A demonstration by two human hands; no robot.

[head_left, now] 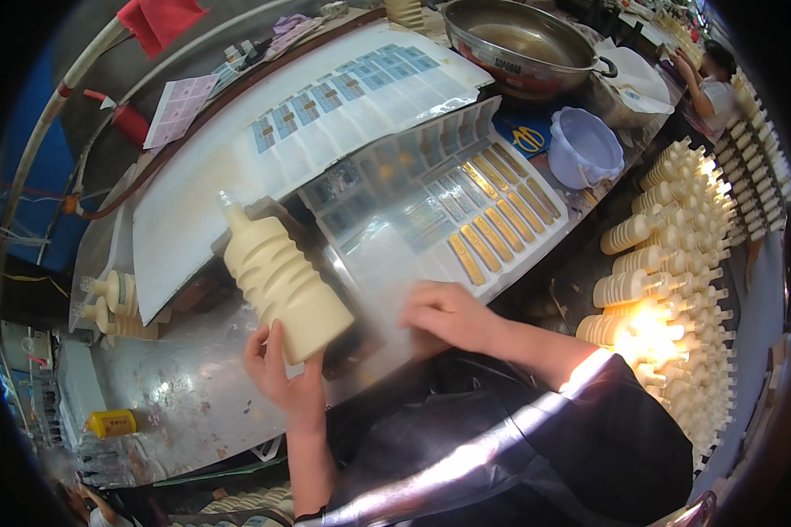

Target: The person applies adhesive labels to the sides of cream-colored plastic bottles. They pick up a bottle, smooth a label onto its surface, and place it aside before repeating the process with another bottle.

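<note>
My left hand (286,373) grips a cream plastic bottle (277,277) by its base, thumb and fingers on either side. The bottle lies tilted, its clear-tipped neck pointing to the far left, its body ribbed with slanting grooves. To the right, my right hand (444,314) hovers near the front edge of a sheet of labels (369,255). Its fingers are curled together and their tips are blurred, so anything between them cannot be made out. Gold strip labels (501,220) lie in rows on the sheet, beside paler blue-grey ones.
A white board (211,198) with blue labels stands behind. Farther right are a large metal pan (518,44), a lilac bucket (584,149) and yellow-handled scissors (527,139). Many cream bottles (668,237) are stacked at right. A yellow bottle (112,423) lies left. Another person (716,92) sits far right.
</note>
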